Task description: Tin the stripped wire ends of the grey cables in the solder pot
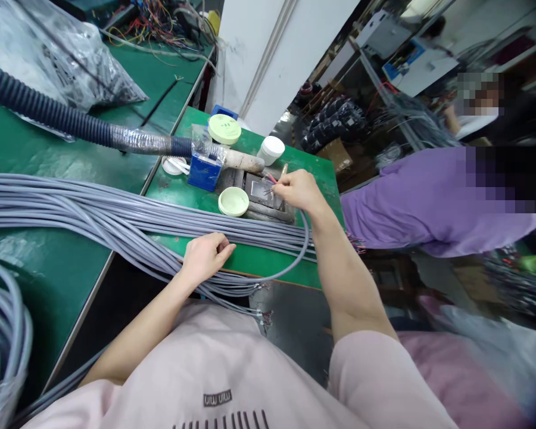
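Right hand point(300, 189): I noted the thumb and forefinger pinching the thin wires point(272, 179) at the end of one grey cable point(304, 239). The wire tips pointed down and left over a shiny metal plate or pool point(261, 188) set in a dark block; I could not tell whether they touched it. The cable itself looped out beneath the wrist and back toward the left hand point(205, 256).

Left hand: fingers loosely curled, over the near edge of the cable bundle point(161, 211). I could not tell whether they pinched a cable or merely rested.

A pale green dish point(233, 201) stood just beside the block on the green surface point(326, 173), and the hose nozzle point(245, 159) ended close behind the wires.

Handling judgement: I took the shiny area for probably hot metal, so the pinch wanted to sit well back from the tips. I reckoned the tips should be gathered level and lowered straight and briefly, so that each was coated alike. The loop needed slack, since a tug could have swung the wires against the block's rim. The nearby dish left little room for a sideways sweep.
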The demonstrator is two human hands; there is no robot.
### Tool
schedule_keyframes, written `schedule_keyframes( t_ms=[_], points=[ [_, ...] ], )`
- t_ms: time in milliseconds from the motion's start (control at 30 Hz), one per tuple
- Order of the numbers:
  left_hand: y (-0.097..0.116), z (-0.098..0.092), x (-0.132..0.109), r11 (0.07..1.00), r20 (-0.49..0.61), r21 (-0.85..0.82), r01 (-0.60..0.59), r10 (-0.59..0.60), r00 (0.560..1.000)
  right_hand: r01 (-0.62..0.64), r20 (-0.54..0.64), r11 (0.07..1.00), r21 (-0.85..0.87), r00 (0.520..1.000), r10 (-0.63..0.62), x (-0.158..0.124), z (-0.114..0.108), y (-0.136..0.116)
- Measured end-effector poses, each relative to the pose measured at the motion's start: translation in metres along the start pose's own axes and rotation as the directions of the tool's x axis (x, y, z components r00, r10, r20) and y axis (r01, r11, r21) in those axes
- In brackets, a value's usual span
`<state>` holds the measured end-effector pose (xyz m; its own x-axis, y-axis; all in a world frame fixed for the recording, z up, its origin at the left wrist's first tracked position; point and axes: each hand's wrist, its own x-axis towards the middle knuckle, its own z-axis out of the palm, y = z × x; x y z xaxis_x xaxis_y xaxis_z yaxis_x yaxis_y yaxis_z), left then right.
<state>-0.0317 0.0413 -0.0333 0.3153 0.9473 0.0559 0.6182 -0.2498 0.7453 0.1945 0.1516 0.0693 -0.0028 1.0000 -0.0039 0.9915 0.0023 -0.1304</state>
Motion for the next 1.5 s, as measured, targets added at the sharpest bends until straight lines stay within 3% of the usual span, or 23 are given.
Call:
schedule_keyframes(
  t_ms=[233, 667, 833, 933, 1033, 1167, 1233, 1367, 1433, 1500],
  points=[
    [0.000, 0.001, 0.001, 0.999, -0.012, 0.022, 0.024, -0.024, 1.000, -0.199, 0.014, 0.978, -0.055, 0.980, 0.200, 0.024, 0.027, 0.033],
    [0.001, 0.002, 0.002, 0.999, -0.005, 0.002, 0.047, -0.047, 0.999, -0.263, 0.087, 0.962, -0.069, 0.959, 0.269, 0.041, 0.046, 0.029],
    [0.001, 0.001, 0.004, 0.999, -0.013, 0.014, 0.047, -0.047, 0.999, -0.244, 0.043, 0.970, 0.006, 0.969, 0.244, 0.038, 0.037, 0.030],
    [0.000, 0.000, 0.004, 1.000, -0.027, 0.007, 0.022, -0.022, 0.999, -0.198, 0.019, 0.955, 0.219, 0.980, 0.199, 0.016, 0.019, 0.027],
    [-0.002, 0.002, 0.003, 0.998, -0.078, -0.068, 0.016, -0.021, 0.997, -0.121, 0.065, 0.799, 0.589, 0.993, 0.102, -0.024, 0.002, 0.015],
    [-0.001, 0.012, 0.003, 0.910, -0.267, -0.405, -0.091, -0.023, 0.963, -0.087, 0.108, 0.462, 0.883, 0.994, -0.020, -0.083, 0.007, -0.012],
    [0.004, 0.020, 0.002, 0.784, -0.310, -0.605, -0.142, -0.066, 0.949, -0.097, 0.111, 0.301, 0.949, 0.993, -0.028, -0.106, 0.019, -0.024],
    [0.022, 0.038, -0.003, 0.479, -0.216, -0.868, -0.128, -0.132, 0.967, -0.111, 0.113, 0.109, 0.988, 0.993, -0.017, -0.139, 0.048, -0.038],
    [0.031, 0.045, -0.005, 0.398, -0.182, -0.911, -0.104, -0.164, 0.970, -0.101, 0.102, 0.065, 0.993, 0.995, 0.002, -0.148, 0.058, -0.041],
    [0.038, 0.050, -0.008, 0.386, -0.162, -0.919, -0.082, -0.180, 0.970, -0.089, 0.088, 0.030, 0.996, 0.996, 0.013, -0.154, 0.065, -0.042]
  ],
)
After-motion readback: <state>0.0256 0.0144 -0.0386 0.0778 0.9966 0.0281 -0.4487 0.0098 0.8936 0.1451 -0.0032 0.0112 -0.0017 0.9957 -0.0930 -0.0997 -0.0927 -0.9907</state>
